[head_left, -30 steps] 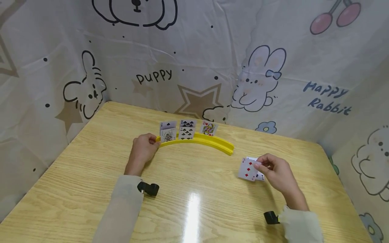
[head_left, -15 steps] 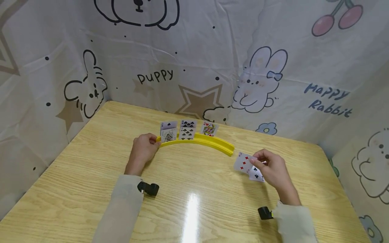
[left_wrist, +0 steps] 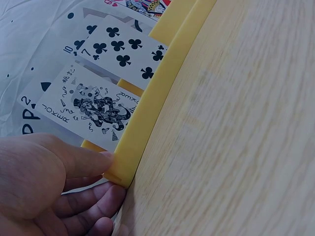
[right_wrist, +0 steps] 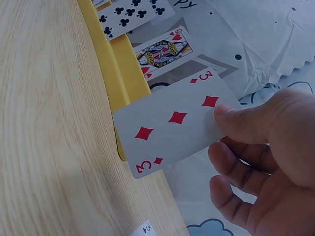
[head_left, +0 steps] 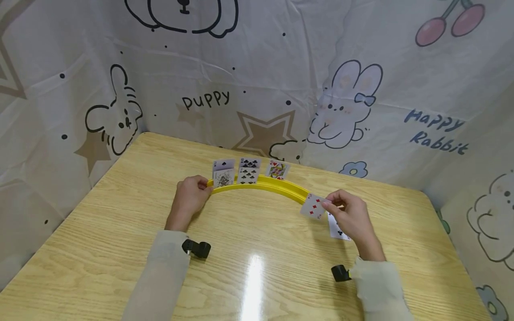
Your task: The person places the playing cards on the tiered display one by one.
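Note:
A curved yellow card holder [head_left: 283, 187] stands on the wooden table. My left hand [head_left: 190, 195] pinches its left end between thumb and fingers. In its slots stand a joker [left_wrist: 93, 105], a two of spades [head_left: 222, 163] behind it, a seven of clubs [left_wrist: 120, 49], a ten of clubs [head_left: 250, 162] behind that, and a queen of hearts [right_wrist: 165, 51]. My right hand [head_left: 352, 217] pinches a three of diamonds [right_wrist: 172, 123] by one edge. That card overlaps the holder's right end in view; contact cannot be told. Another black-suited card [head_left: 336, 228] lies partly hidden below the right hand.
The wooden table [head_left: 257, 232] reaches back to a hanging cloth [head_left: 192, 58] printed with cartoon animals. Black wrist cameras [head_left: 196, 248] sit at both sleeves. A bright reflection shows on the table's front middle.
My right hand has moved left and away from me with the three of diamonds, off the card on the table to the holder's right end. The left hand stays put.

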A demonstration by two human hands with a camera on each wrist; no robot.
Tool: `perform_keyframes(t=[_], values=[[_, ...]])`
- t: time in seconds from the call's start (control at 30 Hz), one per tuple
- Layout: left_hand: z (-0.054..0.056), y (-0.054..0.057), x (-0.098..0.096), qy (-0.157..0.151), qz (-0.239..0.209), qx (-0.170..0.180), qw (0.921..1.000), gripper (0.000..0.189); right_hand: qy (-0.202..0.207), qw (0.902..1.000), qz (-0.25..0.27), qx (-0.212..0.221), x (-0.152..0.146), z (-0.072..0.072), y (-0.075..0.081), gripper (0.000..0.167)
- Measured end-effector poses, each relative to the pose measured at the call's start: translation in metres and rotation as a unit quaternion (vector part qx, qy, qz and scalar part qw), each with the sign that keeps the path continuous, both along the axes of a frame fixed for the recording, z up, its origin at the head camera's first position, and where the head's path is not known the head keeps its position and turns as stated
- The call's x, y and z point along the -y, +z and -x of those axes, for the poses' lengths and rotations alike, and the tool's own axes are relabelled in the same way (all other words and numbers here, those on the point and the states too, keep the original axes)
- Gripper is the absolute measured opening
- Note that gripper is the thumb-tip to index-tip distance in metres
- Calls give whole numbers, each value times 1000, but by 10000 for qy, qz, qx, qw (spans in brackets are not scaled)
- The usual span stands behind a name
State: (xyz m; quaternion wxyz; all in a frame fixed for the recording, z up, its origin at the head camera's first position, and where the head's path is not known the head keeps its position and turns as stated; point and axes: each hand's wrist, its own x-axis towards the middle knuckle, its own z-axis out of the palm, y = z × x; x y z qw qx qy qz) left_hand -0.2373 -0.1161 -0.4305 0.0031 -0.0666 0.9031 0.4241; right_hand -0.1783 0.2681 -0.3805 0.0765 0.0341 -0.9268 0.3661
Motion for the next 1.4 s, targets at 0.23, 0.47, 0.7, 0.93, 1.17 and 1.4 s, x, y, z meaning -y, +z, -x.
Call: perform_keyframes(t=[0.23, 0.47, 0.7, 0.93, 1.17, 1.4], values=[[1, -1, 1, 13, 19, 58, 10000, 28, -6, 9999, 89, 79, 9, 9, -3, 10], [1, -2, 2, 13, 25, -45, 10000, 27, 91, 9998, 189, 41, 20, 18, -1, 10], [0, -3, 0, 47, -71, 36, 10000, 24, 215, 9992, 295, -142, 32, 26, -3, 8], [1, -3, 1, 32, -64, -10, 10000, 24, 288, 9988, 351, -169, 42, 34, -3, 7], [1, -4, 1, 28, -8, -100, 9999, 22, 282, 9988, 369, -172, 52, 41, -5, 7], [1, -2, 0, 28, -16, -37, 10000, 23, 267, 9985, 461, -140, 58, 47, -6, 8]])
